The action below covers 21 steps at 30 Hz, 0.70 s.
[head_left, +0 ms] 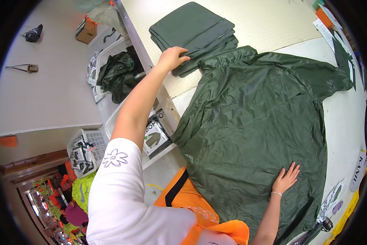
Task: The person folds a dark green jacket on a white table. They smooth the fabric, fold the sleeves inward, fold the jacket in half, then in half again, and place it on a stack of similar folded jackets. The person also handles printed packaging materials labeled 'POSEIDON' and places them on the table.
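Note:
A dark green rain jacket (249, 126) lies spread over the table, its surface wrinkled and one sleeve (314, 73) reaching toward the far right. My right hand (286, 179) rests flat on the lower right part of the jacket, fingers spread and holding nothing. Farther off on the left, my left hand (173, 59) is at the near edge of a stack of folded dark green garments (191, 28). Its thumb and fingers are curled at that edge; whether they grip a layer is hard to see. The jacket's gathered far edge touches the stack.
White baskets stand left of the table; one (110, 51) holds crumpled dark green fabric (118, 73), another (95, 141) packaged items. A packaged garment (155, 136) lies beside the table edge. Papers and a yellow strip (347, 212) line the right side. A cardboard box (86, 30) sits far left.

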{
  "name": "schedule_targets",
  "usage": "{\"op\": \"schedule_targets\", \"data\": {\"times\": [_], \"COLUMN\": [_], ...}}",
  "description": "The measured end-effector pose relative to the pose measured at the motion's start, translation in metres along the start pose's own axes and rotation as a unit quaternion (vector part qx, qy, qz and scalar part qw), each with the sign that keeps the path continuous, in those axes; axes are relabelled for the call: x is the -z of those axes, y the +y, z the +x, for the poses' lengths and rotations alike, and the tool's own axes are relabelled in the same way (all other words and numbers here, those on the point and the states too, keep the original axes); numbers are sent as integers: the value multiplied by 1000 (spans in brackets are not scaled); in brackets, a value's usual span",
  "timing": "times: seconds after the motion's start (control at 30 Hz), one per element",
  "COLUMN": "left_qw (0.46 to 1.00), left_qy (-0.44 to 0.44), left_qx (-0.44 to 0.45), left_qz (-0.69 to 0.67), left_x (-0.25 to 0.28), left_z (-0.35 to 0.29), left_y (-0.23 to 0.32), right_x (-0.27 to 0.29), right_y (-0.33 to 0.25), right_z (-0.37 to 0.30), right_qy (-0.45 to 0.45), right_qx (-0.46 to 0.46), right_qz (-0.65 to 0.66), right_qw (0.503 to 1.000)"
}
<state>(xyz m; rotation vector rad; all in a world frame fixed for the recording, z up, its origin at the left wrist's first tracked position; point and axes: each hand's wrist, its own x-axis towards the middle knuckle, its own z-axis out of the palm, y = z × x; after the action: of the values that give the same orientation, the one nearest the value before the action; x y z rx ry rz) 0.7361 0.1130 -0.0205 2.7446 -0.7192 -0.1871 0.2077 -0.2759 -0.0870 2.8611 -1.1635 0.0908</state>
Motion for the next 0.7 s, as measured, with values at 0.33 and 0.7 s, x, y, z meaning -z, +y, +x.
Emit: {"op": "schedule_targets", "data": {"times": [0.33, 0.7], "left_qw": [921, 841], "left_qy": [-63, -80], "left_qx": [149, 243], "left_qz": [-355, -477], "left_x": [100, 112], "left_z": [34, 42], "left_y": [-39, -36], "right_x": [-5, -1], "right_y": [3, 1], "right_z": [-2, -2], "right_qy": [24, 7], "right_qx": [7, -14], "right_qz": [5, -22], "right_qw": [1000, 1000]}}
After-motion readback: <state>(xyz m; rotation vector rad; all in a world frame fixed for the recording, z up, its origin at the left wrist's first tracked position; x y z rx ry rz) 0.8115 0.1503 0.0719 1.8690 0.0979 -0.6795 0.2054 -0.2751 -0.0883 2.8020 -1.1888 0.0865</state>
